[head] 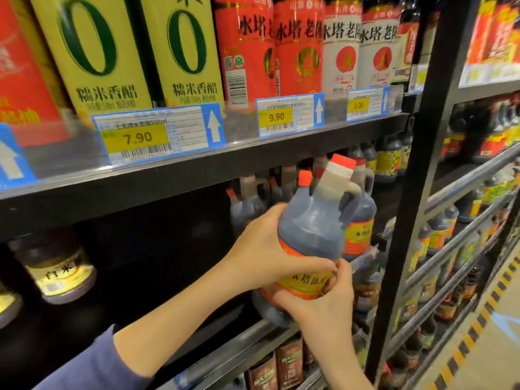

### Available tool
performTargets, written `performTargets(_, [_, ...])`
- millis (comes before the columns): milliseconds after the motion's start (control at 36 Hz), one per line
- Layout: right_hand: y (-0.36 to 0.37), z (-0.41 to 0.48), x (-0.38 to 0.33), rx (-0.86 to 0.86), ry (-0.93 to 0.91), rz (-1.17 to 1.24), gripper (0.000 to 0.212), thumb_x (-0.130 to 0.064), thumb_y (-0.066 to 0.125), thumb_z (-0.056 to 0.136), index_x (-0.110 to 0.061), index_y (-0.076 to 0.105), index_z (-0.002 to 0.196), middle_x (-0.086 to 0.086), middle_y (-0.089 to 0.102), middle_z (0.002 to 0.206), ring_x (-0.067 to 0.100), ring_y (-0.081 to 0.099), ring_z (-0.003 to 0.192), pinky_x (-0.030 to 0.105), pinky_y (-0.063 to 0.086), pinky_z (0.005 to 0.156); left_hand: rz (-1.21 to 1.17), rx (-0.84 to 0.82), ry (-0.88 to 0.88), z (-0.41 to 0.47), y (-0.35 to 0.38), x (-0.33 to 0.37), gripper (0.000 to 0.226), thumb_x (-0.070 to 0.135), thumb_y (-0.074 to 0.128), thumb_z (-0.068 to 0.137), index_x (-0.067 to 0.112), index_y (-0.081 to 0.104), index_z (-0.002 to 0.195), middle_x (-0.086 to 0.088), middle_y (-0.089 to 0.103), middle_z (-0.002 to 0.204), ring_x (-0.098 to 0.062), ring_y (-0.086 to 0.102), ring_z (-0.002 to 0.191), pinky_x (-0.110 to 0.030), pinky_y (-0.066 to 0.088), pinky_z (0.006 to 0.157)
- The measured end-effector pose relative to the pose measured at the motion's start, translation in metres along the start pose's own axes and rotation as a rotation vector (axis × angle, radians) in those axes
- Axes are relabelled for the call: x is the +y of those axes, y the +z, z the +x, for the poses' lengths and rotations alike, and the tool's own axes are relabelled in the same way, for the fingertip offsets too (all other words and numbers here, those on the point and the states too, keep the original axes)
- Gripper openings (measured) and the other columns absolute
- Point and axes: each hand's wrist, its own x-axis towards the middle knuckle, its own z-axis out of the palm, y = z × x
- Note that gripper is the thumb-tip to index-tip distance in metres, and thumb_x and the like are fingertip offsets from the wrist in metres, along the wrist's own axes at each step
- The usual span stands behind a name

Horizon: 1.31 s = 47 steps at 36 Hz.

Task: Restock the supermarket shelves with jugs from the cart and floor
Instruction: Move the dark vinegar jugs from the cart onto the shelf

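In front of middle shelf: jug tilted, held in both your hands. Left hand wraps its side; right hand grips label from below. Label partly covered by hands. Base-to-shelf contact unclear. Rear jugs dim, half hidden behind it.

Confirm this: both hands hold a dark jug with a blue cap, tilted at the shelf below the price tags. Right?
Not quite: the cap is red, not blue, as the head view shows. The rest holds: the left hand and right hand both hold the dark jug, tilted at the shelf below the price tags.
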Motion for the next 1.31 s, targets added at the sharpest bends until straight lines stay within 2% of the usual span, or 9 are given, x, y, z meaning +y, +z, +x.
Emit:
performTargets(139, [0.008, 0.001, 0.008, -0.036, -0.018, -0.062, 0.083, -0.009, 0.093, 0.042, -0.029, 0.043, 0.106, -0.004, 0.059, 0.106, -0.004, 0.063, 0.086, 0.010, 0.049, 0.061, -0.015, -0.021, 0.001, -0.006, -0.013, -0.004, 0.066, 0.030, 0.093, 0.051, 0.032, 0.059, 0.108, 0.017, 0.069, 0.098, 0.003, 0.066, 0.090, -0.026, 0.057, 0.080])
performTargets(333, [0.018, 0.026, 0.014, -0.156, -0.135, -0.324, 0.085, -0.029, 0.093, 0.045, -0.032, 0.033, 0.105, -0.023, 0.055, 0.099, -0.005, 0.058, 0.087, 0.009, 0.048, 0.065, 0.000, 0.039, 0.042, -0.006, -0.028, -0.014, 0.059, 0.016, 0.093, 0.053, 0.037, 0.060, 0.098, 0.020, 0.069, 0.095, 0.007, 0.064, 0.091, -0.007, 0.049, 0.074])
performTargets(472, [0.024, 0.037, 0.026, -0.171, -0.135, -0.487, 0.086, -0.045, 0.087, 0.046, -0.032, 0.030, 0.110, -0.009, 0.061, 0.106, 0.017, 0.063, 0.099, 0.032, 0.053, 0.070, 0.114, 0.134, 0.013, -0.005, -0.023, -0.030, 0.070, 0.029, 0.094, 0.047, 0.048, 0.049, 0.097, 0.030, 0.059, 0.094, 0.024, 0.053, 0.090, 0.004, 0.038, 0.071])
performTargets(611, [0.027, 0.041, 0.038, -0.094, -0.238, -0.639, 0.089, -0.047, 0.079, 0.044, -0.019, 0.046, 0.121, -0.004, 0.057, 0.109, 0.020, 0.058, 0.105, 0.038, 0.051, 0.078, 0.053, 0.195, -0.131, -0.003, -0.014, -0.052, 0.065, 0.029, 0.096, 0.042, 0.041, 0.055, 0.091, 0.024, 0.064, 0.093, 0.010, 0.061, 0.090, -0.014, 0.051, 0.075])
performTargets(806, [0.021, 0.046, 0.056, -0.038, -0.303, -0.918, 0.077, -0.043, 0.072, 0.043, -0.019, 0.054, 0.113, -0.011, 0.058, 0.095, 0.015, 0.057, 0.095, 0.025, 0.027, 0.079, 0.009, 0.181, -0.190, 0.001, 0.005, -0.066, 0.058, 0.022, 0.096, 0.043, 0.036, 0.052, 0.079, 0.018, 0.063, 0.088, -0.006, 0.063, 0.089, -0.024, 0.053, 0.078])
performTargets(917, [0.016, 0.046, 0.062, -0.010, -0.286, -0.915, 0.077, -0.039, 0.073, 0.042, -0.014, 0.058, 0.113, -0.007, 0.062, 0.095, 0.016, 0.061, 0.093, 0.021, 0.023, 0.081, -0.012, 0.167, -0.204, 0.009, 0.015, -0.068, 0.055, 0.037, 0.087, 0.034, 0.034, 0.053, 0.078, -0.002, 0.070, 0.099, -0.019, 0.066, 0.097, -0.041, 0.055, 0.085])
performTargets(1083, [0.018, 0.042, 0.061, -0.017, -0.241, -1.006, 0.082, -0.045, 0.072, 0.038, -0.011, 0.055, 0.111, -0.001, 0.054, 0.097, 0.024, 0.057, 0.090, 0.032, 0.040, 0.084, -0.067, 0.062, -0.221, 0.018, 0.010, -0.087, 0.060, 0.033, 0.095, 0.040, 0.032, 0.059, 0.088, 0.015, 0.066, 0.090, 0.005, 0.063, 0.086, -0.026, 0.054, 0.083])
performTargets(1194, [0.015, 0.038, 0.063, -0.009, -0.221, -1.071, 0.093, -0.057, 0.066, 0.040, -0.006, 0.053, 0.117, 0.003, 0.052, 0.094, 0.026, 0.055, 0.084, 0.038, 0.050, 0.077, -0.025, 0.042, -0.175, 0.019, 0.004, -0.082, 0.071, 0.037, 0.093, 0.046, 0.032, 0.055, 0.107, 0.014, 0.066, 0.099, 0.002, 0.062, 0.091, -0.020, 0.050, 0.083])
performTargets(1306, [0.011, 0.036, 0.065, -0.034, -0.213, -1.072, 0.091, -0.068, 0.050, 0.049, -0.009, 0.055, 0.118, -0.003, 0.059, 0.092, 0.020, 0.059, 0.090, 0.038, 0.046, 0.087, 0.097, 0.058, -0.177, 0.016, 0.002, -0.083, 0.090, 0.057, 0.086, 0.044, 0.033, 0.048, 0.122, 0.017, 0.061, 0.109, -0.005, 0.060, 0.103, -0.032, 0.049, 0.094])
